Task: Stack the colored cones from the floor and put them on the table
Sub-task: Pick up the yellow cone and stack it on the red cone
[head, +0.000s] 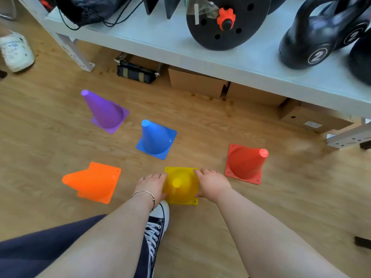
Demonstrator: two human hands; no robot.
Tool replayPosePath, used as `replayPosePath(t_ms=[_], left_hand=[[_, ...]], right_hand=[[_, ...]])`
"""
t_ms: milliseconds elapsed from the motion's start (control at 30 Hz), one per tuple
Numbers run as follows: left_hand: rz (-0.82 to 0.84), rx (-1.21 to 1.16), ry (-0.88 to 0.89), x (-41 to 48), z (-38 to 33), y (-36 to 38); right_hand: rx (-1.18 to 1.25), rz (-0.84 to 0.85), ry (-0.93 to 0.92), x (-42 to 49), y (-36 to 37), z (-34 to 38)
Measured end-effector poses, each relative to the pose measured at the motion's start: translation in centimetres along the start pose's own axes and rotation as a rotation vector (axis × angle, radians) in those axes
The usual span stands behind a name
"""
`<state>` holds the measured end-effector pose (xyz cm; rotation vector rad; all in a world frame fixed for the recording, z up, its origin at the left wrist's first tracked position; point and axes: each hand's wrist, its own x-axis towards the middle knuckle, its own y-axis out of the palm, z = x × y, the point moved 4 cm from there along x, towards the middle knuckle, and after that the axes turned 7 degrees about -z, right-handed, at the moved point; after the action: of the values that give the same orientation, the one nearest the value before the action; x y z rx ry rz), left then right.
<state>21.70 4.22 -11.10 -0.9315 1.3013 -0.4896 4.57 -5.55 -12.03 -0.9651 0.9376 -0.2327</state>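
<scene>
Several coloured cones stand apart on the wooden floor. The yellow cone [181, 185] is nearest me, and both hands grip its sides: my left hand [152, 185] on its left edge, my right hand [212, 183] on its right edge. The orange cone [94, 182] stands to the left, the red cone [246, 163] to the right. Farther off are the blue cone [156, 139] and the purple cone [105, 112]. The pale table [160, 43] runs across the top of the view.
On the table sit a black weight plate [224, 23], kettlebells [317, 37] and a dark bag [90, 9]. Cardboard boxes [197, 82] and a black case [136, 72] lie under it. My sneaker [156, 225] is just below the yellow cone. Another person's white shoe [15, 51] is far left.
</scene>
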Motion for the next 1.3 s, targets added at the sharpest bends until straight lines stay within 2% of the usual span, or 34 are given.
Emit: replayPosePath(t_ms=[367,667,1000,1300], left_hand=[[-0.021,-0.327,-0.029,0.3,-0.7,1.1],[-0.095,-0.567,-0.061,-0.4,-1.8,-2.6],[-0.281,-0.555,0.051,-1.4,-4.0,-12.4],[-0.345,-0.563,0.154,-1.9,-8.6,-19.4]], right_hand=[[0.178,0.031,0.029,0.3,0.7,-0.4],[0.290,-0.060,0.045,-1.4,-2.9,-1.9],[0.422,-0.252,0.052,-4.5,-11.6,-4.2],[0.378,-0.393,0.094,-8.5,-18.1,-8.0]])
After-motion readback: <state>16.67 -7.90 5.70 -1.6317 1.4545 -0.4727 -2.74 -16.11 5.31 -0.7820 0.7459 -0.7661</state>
